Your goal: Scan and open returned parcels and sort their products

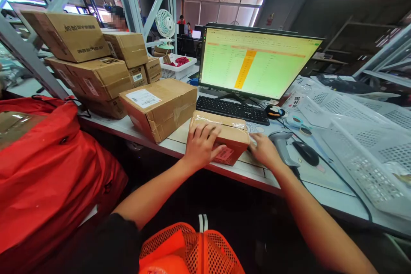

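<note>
A small taped cardboard box [236, 135] rests at the table's front edge, with a label on the side facing me. My left hand [201, 145] grips its left part, fingers over the top edge and thumb against the front side. At the box's right side is my right hand [263, 150], its fingertips against the cardboard and partly hidden. Just right of that hand lies a grey barcode scanner [283, 147]. Left of the small box sits a larger cardboard box [163, 107] with a white label on top.
Behind the small box stand a keyboard [233, 109] and a lit monitor [253, 64]. Stacked cartons [96, 75] fill the left. A mouse [306, 153], cable and white plastic baskets [369, 167] occupy the right. A red bag [58, 180] bulges beside the table.
</note>
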Motion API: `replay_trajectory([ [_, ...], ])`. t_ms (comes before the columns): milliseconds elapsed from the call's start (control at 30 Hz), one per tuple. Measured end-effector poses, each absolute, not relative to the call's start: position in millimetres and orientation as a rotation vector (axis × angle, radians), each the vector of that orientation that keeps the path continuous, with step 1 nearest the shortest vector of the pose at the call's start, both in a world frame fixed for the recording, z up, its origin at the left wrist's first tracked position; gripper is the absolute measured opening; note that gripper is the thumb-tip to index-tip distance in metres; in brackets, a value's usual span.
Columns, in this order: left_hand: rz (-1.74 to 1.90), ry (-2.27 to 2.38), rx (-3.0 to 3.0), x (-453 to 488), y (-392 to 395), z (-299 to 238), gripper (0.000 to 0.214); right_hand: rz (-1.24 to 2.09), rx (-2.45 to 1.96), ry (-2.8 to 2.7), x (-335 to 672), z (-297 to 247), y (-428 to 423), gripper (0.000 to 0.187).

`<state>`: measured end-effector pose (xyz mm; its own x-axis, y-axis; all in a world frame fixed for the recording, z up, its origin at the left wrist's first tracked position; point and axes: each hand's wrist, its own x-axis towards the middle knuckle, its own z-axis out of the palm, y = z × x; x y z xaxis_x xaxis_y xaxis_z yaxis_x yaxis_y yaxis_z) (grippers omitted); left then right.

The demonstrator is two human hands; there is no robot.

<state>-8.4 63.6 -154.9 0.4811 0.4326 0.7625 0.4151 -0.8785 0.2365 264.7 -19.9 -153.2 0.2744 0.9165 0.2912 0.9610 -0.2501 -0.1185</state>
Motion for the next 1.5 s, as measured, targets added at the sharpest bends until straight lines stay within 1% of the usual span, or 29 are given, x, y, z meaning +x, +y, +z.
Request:
replay_trajectory([
  [100, 1.483, 0.821, 2.66, 2.2, 71.5, -169.9, 0.044, -0.204, -1.917, -1.608, 262.9, -114.4, -5.5, 0.047],
  [200, 1.54, 0.821, 2.68, 1.9, 77.3, -172.3, 0.038, -0.095, -1.719, -1.811, 241.3, -81.7, 15.9, 0.049],
  [267, 1.604, 0.805, 2.7, 0.5, 78.7, -169.8, 0.034, 0.0, -1.727, -2.02, 223.7, -68.3, 29.9, 0.05],
  [333, 1.626, 0.795, 2.72, -0.2, 77.9, -168.4, 0.033, 0.008, -1.815, -2.15, 211.4, -59.5, 41.5, 0.046],
  [400, 1.588, 0.796, 2.74, -1.0, 74.5, -168.7, 0.033, -0.141, -1.978, -2.12, 207.3, -53.4, 52.6, 0.046],
  [467, 1.536, 0.815, 2.752, -3.4, 69.1, -167.7, 0.034, -0.305, -2.16, -1.972, 209.4, -49.8, 66.8, 0.054],
  [500, 1.503, 0.83, 2.76, -5.5, 66.6, -164.9, 0.035, -0.323, -2.248, -1.896, 211.7, -49.4, 75.4, 0.057],
  [567, 1.364, 0.853, 2.81, -11.2, 64.3, -151.7, 0.037, -0.174, -2.377, -1.856, 216.6, -51.4, 94.2, 0.055],
  [633, 1.116, 0.823, 2.888, -17.2, 69.6, -126.7, 0.036, 0.056, -2.435, -1.893, 220.7, -56.0, 110.6, 0.053],
  [700, 0.816, 0.732, 2.936, -20.5, 83.5, -93.0, 0.036, 0.204, -2.434, -1.916, 223.4, -60.5, 120.4, 0.052],
  [800, 0.359, 0.644, 2.944, -15.8, 107.6, -44.7, 0.048, 0.267, -2.416, -1.871, 224.7, -63.3, 121.8, 0.052],
  [867, 0.164, 0.667, 2.98, -8.8, 109.8, -28.5, 0.055, 0.29, -2.411, -1.839, 224.2, -63.2, 118.2, 0.052],
  [933, 0.184, 0.746, 3.072, -5.0, 93.3, -32.0, 0.046, 0.285, -2.407, -1.814, 223.5, -63.1, 114.8, 0.052],
  [1033, 0.383, 0.792, 3.219, -13.6, 49.1, -61.8, 0.021, 0.277, -2.376, -1.79, 223.7, -64.8, 113.1, 0.052],
  [1067, 0.401, 0.751, 3.238, -19.3, 37.0, -70.7, 0.017, 0.281, -2.363, -1.787, 224.4, -65.7, 113.4, 0.051],
  [1100, 0.403, 0.709, 3.228, -25.0, 29.5, -75.7, 0.019, 0.287, -2.349, -1.784, 225.4, -66.8, 114.1, 0.051],
  [1133, 0.39, 0.669, 3.19, -29.5, 27.6, -75.9, 0.026, 0.294, -2.336, -1.781, 226.5, -67.9, 115.1, 0.051],
  [1200, 0.355, 0.619, 3.075, -32.2, 41.4, -62.1, 0.037, 0.305, -2.32, -1.763, 228.9, -70.1, 117.1, 0.05],
  [1267, 0.29, 0.586, 3.012, -24.5, 70.9, -38.8, 0.033, 0.309, -2.31, -1.734, 230.7, -72.1, 118.6, 0.048],
  [1300, 0.223, 0.581, 3.024, -17.6, 86.8, -27.7, 0.038, 0.309, -2.302, -1.717, 231.1, -73.0, 119.1, 0.047],
  [1400, -0.151, 0.606, 2.994, 8.4, 120.8, -9.9, 0.065, 0.316, -2.242, -1.662, 231.3, -75.1, 120.2, 0.047],
  [1433, -0.234, 0.628, 2.974, 17.1, 125.6, -9.2, 0.07, 0.322, -2.207, -1.639, 231.2, -75.4, 120.4, 0.047],
  [1500, -0.297, 0.669, 2.976, 31.2, 128.0, -11.5, 0.07, 0.327, -2.111, -1.578, 231.2, -75.0, 118.7, 0.05],
])
